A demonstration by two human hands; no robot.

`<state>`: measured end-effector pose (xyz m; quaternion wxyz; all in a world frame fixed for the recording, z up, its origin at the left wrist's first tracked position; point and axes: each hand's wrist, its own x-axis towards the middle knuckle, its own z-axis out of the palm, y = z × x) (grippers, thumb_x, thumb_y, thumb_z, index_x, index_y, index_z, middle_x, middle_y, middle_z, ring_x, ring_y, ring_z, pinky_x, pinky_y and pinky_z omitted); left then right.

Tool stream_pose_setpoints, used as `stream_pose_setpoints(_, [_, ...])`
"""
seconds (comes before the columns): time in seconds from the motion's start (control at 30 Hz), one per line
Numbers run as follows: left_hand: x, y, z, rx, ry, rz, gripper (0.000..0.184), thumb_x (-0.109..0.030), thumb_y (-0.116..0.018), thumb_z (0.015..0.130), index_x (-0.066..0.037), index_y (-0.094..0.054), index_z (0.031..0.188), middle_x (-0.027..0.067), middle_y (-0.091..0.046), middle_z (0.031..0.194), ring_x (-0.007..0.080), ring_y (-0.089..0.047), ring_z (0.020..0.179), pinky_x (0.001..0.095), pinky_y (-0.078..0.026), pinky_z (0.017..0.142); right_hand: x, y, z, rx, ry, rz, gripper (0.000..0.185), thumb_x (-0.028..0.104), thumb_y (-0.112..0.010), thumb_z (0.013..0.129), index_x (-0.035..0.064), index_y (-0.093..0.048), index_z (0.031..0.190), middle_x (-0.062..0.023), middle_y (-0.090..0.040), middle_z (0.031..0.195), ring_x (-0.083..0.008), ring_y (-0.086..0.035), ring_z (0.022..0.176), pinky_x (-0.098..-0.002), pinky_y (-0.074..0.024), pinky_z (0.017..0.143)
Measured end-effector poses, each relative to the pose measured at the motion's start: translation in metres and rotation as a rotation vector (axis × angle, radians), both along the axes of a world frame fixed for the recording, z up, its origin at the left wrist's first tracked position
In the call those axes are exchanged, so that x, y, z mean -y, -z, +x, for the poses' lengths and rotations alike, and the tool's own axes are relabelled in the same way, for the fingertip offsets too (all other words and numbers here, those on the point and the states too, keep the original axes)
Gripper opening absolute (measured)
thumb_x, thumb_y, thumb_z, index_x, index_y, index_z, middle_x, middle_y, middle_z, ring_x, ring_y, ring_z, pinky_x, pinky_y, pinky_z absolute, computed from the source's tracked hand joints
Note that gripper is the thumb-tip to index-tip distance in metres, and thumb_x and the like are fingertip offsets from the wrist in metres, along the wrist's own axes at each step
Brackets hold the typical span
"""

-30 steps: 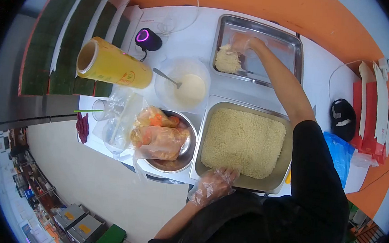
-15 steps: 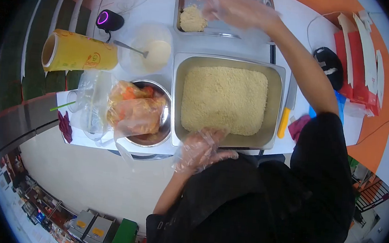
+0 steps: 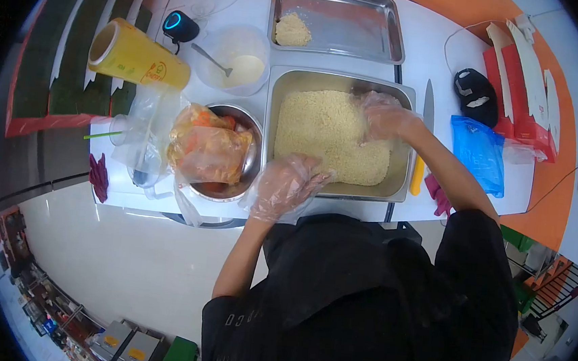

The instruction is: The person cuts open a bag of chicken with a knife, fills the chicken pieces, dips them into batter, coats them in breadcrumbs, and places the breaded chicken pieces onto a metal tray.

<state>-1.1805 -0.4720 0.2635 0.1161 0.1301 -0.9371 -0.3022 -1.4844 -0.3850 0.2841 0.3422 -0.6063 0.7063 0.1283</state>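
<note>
A deep steel pan (image 3: 402,189) holds a bed of pale breadcrumbs (image 3: 320,125). My right hand (image 3: 383,118), in a clear plastic glove, reaches into the pan's right side at the crumbs, its fingers apart and somewhat blurred. At the near left corner is my left hand (image 3: 290,184), also gloved, with loosely stretched fingers over the pan's edge and nothing visible in it. Behind the pan, a shallow steel tray (image 3: 348,29) bears one crumb-coated piece (image 3: 293,30) in its left end. A steel bowl (image 3: 255,161) on the left contains a plastic bag of orange-coloured marinated food (image 3: 210,150).
Left of the tray stands a tub of pale batter (image 3: 245,70) with a spoon (image 3: 210,59), beside a yellow wrap roll (image 3: 139,60) and a black speaker (image 3: 181,27). To the right lie a yellow-handled knife (image 3: 418,174), a blue bag (image 3: 478,154) and a black cap (image 3: 475,97).
My right hand has come back from the tray into the crumb pan. The coated piece stays on the tray. My left hand remains at the pan's near left corner. The view has shifted slightly.
</note>
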Motion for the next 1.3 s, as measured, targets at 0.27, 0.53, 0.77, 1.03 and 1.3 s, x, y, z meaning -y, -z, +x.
stream_pose_setpoints(0.27, [-0.010, 0.006, -0.002, -0.077, -0.195, -0.075, 0.033, -0.037, -0.071, 0.095, -0.005, -0.074, 0.102, 0.0144, -0.073, 0.092, 0.0335, -0.070, 0.081, 0.0442, -0.054, 0.074, -0.003, 0.031, -0.007, 0.048, -0.036, -0.003, 0.074, 0.055, -0.083, 0.076, -0.0010, -0.065, 0.122, -0.0242, -0.066, 0.121, -0.0398, -0.060, 0.120, -0.0465, -0.0461, 0.106])
stream_pose_setpoints(0.53, [-0.010, 0.006, -0.002, -0.163, -0.238, -0.112, 0.033, -0.038, -0.070, 0.096, -0.006, -0.074, 0.099, 0.0141, -0.072, 0.087, 0.0324, -0.069, 0.078, 0.0436, -0.054, 0.072, 0.001, 0.018, 0.006, 0.056, -0.073, 0.047, 0.076, 0.048, -0.078, 0.084, 0.0035, -0.056, 0.142, -0.0257, -0.064, 0.123, -0.0400, -0.061, 0.119, -0.0477, -0.0452, 0.105])
stream_pose_setpoints(0.77, [-0.010, 0.014, -0.005, -0.201, -0.269, -0.141, 0.039, -0.045, -0.066, 0.097, -0.007, -0.075, 0.093, 0.0145, -0.068, 0.076, 0.0325, -0.067, 0.068, 0.0436, -0.053, 0.064, -0.019, 0.034, -0.005, 0.080, -0.064, -0.161, 0.062, 0.041, -0.078, 0.086, 0.0035, -0.062, 0.133, -0.0209, -0.066, 0.118, -0.0386, -0.062, 0.113, -0.0464, -0.0470, 0.102])
stream_pose_setpoints(1.03, [-0.011, 0.016, -0.004, -0.211, -0.272, -0.154, 0.040, -0.045, -0.065, 0.098, -0.006, -0.075, 0.094, 0.0160, -0.068, 0.075, 0.0332, -0.067, 0.068, 0.0434, -0.053, 0.064, 0.002, -0.055, 0.010, 0.142, -0.056, -0.259, 0.047, 0.030, -0.080, 0.086, -0.0006, -0.069, 0.120, -0.0204, -0.071, 0.110, -0.0373, -0.064, 0.102, -0.0439, -0.0492, 0.096])
stream_pose_setpoints(1.3, [-0.012, 0.012, -0.004, -0.236, -0.277, -0.104, 0.038, -0.042, -0.065, 0.098, -0.005, -0.074, 0.095, 0.0151, -0.069, 0.078, 0.0337, -0.068, 0.071, 0.0449, -0.053, 0.067, 0.023, -0.070, -0.001, 0.563, 0.225, -0.351, 0.031, 0.024, -0.082, 0.084, 0.0004, -0.075, 0.104, -0.0062, -0.071, 0.079, -0.0104, -0.055, 0.074, -0.0326, -0.0491, 0.074])
